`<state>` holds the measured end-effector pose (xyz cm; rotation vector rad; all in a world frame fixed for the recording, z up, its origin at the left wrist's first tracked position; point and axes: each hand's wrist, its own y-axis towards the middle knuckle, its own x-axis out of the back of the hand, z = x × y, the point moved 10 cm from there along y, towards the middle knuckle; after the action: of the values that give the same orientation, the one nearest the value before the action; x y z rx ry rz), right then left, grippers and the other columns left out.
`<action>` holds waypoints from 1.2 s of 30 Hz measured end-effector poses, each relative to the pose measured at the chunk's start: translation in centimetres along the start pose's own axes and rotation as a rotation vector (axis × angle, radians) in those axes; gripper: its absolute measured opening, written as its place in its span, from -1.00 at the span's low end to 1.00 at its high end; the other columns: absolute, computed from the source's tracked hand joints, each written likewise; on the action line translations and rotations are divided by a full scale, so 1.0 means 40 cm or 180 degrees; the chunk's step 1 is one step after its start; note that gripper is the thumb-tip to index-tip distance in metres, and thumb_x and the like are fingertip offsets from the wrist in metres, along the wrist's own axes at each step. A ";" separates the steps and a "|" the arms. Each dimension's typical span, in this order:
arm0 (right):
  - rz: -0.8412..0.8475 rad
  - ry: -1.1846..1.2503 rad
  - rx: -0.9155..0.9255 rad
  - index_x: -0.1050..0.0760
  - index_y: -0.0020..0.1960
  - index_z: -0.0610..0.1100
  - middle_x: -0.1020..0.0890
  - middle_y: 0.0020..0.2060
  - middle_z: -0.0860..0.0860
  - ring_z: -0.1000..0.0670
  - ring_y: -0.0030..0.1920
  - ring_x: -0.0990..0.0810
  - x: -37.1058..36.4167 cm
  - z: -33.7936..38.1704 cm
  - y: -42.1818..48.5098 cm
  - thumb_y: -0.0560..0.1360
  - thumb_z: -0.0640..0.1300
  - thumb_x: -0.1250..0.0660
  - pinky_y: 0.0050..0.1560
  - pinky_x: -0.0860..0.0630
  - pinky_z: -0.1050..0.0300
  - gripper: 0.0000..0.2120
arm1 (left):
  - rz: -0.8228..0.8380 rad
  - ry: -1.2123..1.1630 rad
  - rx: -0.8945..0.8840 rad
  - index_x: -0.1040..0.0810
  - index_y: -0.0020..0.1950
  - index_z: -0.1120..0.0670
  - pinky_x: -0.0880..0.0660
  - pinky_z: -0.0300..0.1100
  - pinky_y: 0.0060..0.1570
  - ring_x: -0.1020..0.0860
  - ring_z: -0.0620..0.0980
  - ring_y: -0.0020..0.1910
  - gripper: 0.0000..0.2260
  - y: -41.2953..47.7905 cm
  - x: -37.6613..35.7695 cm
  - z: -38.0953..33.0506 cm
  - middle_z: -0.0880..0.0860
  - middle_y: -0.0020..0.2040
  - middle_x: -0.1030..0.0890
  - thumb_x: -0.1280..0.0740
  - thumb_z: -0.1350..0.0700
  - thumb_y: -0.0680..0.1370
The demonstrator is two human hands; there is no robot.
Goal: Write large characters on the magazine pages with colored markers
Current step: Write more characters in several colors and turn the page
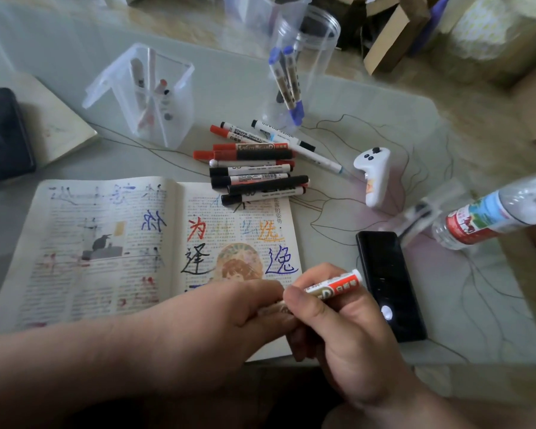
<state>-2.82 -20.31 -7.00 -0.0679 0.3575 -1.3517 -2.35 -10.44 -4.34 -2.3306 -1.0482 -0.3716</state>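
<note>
The left page of the magazine (106, 258) lies open to reach from above; a pile of markers (254, 168) overlaps its far right corner; beyond its far edge a strip of bare table runs before a square clear holder (155, 97) and, further right, a round jar (304, 72); a black phone (387, 283) lies just beside its right edge, with a white controller (373, 174) and a water bottle (483, 218) past that; the left hand (229, 314) and right hand (338, 323), both gripping a red marker (334, 286), cover its near right corner.

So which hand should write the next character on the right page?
Right. The right hand grips the red marker over the magazine; the left hand only pinches its other end.
</note>
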 end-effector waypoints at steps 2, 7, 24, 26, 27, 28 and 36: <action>-0.0074 -0.0084 0.0145 -0.56 -0.24 -0.12 -0.46 -0.52 -0.13 -0.05 -0.53 -0.42 0.007 0.014 0.005 0.40 -0.03 -0.47 -0.48 -0.37 0.17 -0.82 | -0.0001 0.0150 0.0048 -0.44 -0.16 -0.08 -0.34 -0.41 -0.34 -0.45 -0.28 -0.38 -0.72 0.004 0.013 0.017 -0.29 -0.36 -0.49 -0.18 -0.27 0.54; -0.1399 -0.0155 0.0675 -0.49 -0.36 -0.06 -0.40 -0.52 -0.12 -0.01 -0.54 -0.34 0.180 0.060 0.030 0.39 -0.20 -0.31 -0.50 -0.28 0.23 -0.83 | -0.0168 0.1668 0.0474 -0.20 0.31 -0.30 -0.48 -0.21 -0.21 -0.53 -0.19 -0.21 -0.51 0.023 0.102 0.122 -0.11 -0.18 -0.56 -0.04 -0.48 0.47; -0.0417 -0.2130 0.0336 -0.60 -0.17 -0.14 -0.66 -0.32 -0.03 -0.04 -0.32 -0.59 0.134 -0.006 0.097 0.40 -0.08 -0.44 -0.29 -0.51 0.14 -0.87 | -0.0026 0.2348 0.0561 0.16 0.48 -0.51 -0.47 -0.05 0.13 -0.47 0.01 0.31 -0.47 0.080 0.111 0.225 -0.07 0.30 -0.44 -0.07 -0.34 0.61; -0.0372 -0.2184 0.0329 -0.61 -0.17 -0.13 -0.67 -0.31 -0.01 0.04 -0.33 -0.60 0.134 -0.009 0.098 0.41 -0.10 -0.48 -0.29 -0.52 0.15 -0.90 | -0.0036 0.2291 0.0580 0.15 0.48 -0.52 -0.49 -0.07 0.09 -0.48 -0.01 0.28 -0.46 0.082 0.115 0.227 -0.08 0.27 -0.45 -0.10 -0.33 0.61; -0.0349 -0.2227 0.0324 -0.62 -0.17 -0.12 -0.67 -0.31 0.00 0.05 -0.33 -0.60 0.133 -0.011 0.099 0.43 -0.14 -0.51 -0.29 -0.53 0.14 -0.91 | -0.0031 0.2273 0.0584 0.14 0.48 -0.52 -0.50 -0.07 0.08 -0.48 -0.02 0.27 -0.46 0.082 0.116 0.228 -0.09 0.25 -0.45 -0.11 -0.32 0.61; -0.0339 -0.2271 0.0311 -0.62 -0.18 -0.10 -0.67 -0.32 0.01 0.05 -0.33 -0.60 0.134 -0.014 0.098 0.45 -0.18 -0.52 -0.29 -0.54 0.11 -0.91 | -0.0026 0.2282 0.0586 0.13 0.48 -0.52 -0.50 -0.08 0.07 -0.48 -0.03 0.26 -0.46 0.083 0.116 0.229 -0.09 0.24 -0.45 -0.12 -0.32 0.61; -0.0417 -0.2507 0.0240 -0.62 -0.23 -0.06 -0.67 -0.34 0.03 0.01 -0.32 -0.62 0.135 -0.022 0.100 0.44 -0.17 -0.53 -0.31 -0.56 0.02 -0.89 | -0.0052 0.2340 0.0570 0.14 0.49 -0.51 -0.50 -0.10 0.05 -0.48 -0.03 0.28 -0.46 0.087 0.116 0.234 -0.09 0.28 -0.45 -0.10 -0.32 0.61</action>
<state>1.63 -24.47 -10.00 -0.5501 -0.3670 -1.3558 3.56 -4.06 -11.09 -1.7861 -0.6919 -0.9991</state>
